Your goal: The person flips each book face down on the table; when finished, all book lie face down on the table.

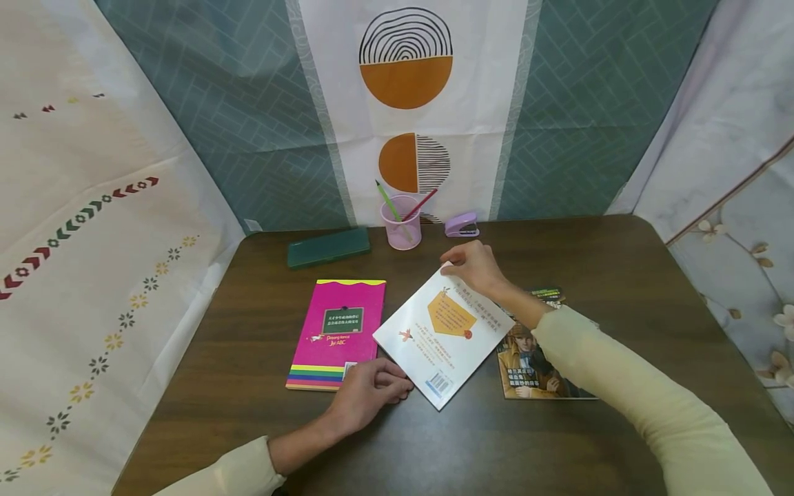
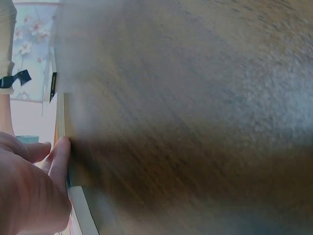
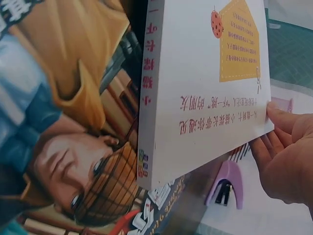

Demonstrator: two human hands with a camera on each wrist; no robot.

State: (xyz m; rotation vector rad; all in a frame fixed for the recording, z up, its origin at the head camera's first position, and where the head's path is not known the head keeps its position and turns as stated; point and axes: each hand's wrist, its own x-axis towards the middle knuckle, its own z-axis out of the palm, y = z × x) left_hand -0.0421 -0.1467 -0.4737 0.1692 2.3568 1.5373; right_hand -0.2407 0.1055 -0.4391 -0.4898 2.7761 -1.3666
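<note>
A white book (image 1: 428, 358) with an orange panel and a barcode on its cover lies slanted in the middle of the table. My right hand (image 1: 474, 267) pinches its far corner, thumb on the cover and fingers beneath, as the right wrist view shows with the book (image 3: 195, 132) tilted up. At the book's near-left edge, my left hand (image 1: 370, 393) holds on with thumb and fingers; in the left wrist view the fingers (image 2: 59, 164) meet the edge close to the tabletop. Beside that hand lies a pink book (image 1: 310, 324), its lower corner partly covered by the hand.
Under my right forearm is a book with a detective-like figure (image 1: 517, 368). Along the back stand a green case (image 1: 329, 248), a pink cup (image 1: 402, 238) with two pencils, and a purple stapler (image 1: 462, 224). Patterned cloth hangs behind the brown table (image 1: 248, 344).
</note>
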